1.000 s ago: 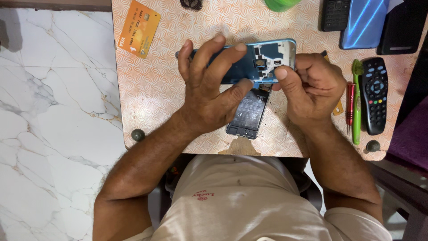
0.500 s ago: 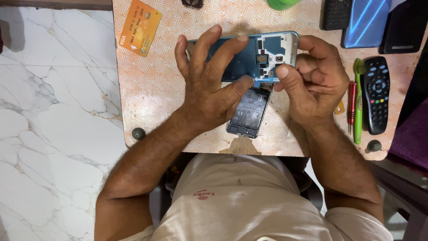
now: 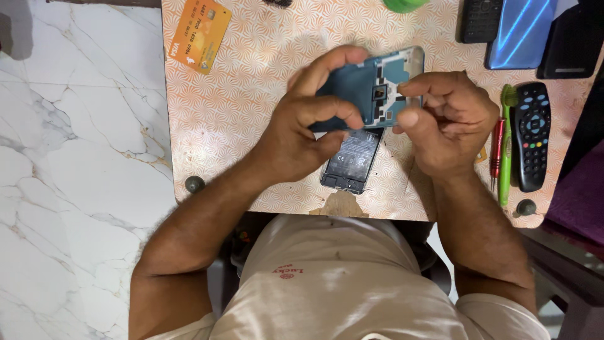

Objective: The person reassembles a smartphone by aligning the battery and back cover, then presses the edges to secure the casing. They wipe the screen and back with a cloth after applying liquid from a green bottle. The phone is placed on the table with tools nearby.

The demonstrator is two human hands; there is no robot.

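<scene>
Head view: mid-disassembly, by the look of it. Blue phone frame (image 3: 377,85) held just above the patterned table (image 3: 251,126), clamped in the left hand (image 3: 308,126) along its left edge. Right hand (image 3: 450,123) pinching its right edge, fingertips curled in. Opened phone body (image 3: 352,160) flat below, between both wrists. Next move likely demanding fine fingertip work.

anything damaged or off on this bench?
Yes: the table top is chipped at its near edge, just below the loose battery, baring plain material. The opened phone in both hands shows no visible breakage.
</scene>
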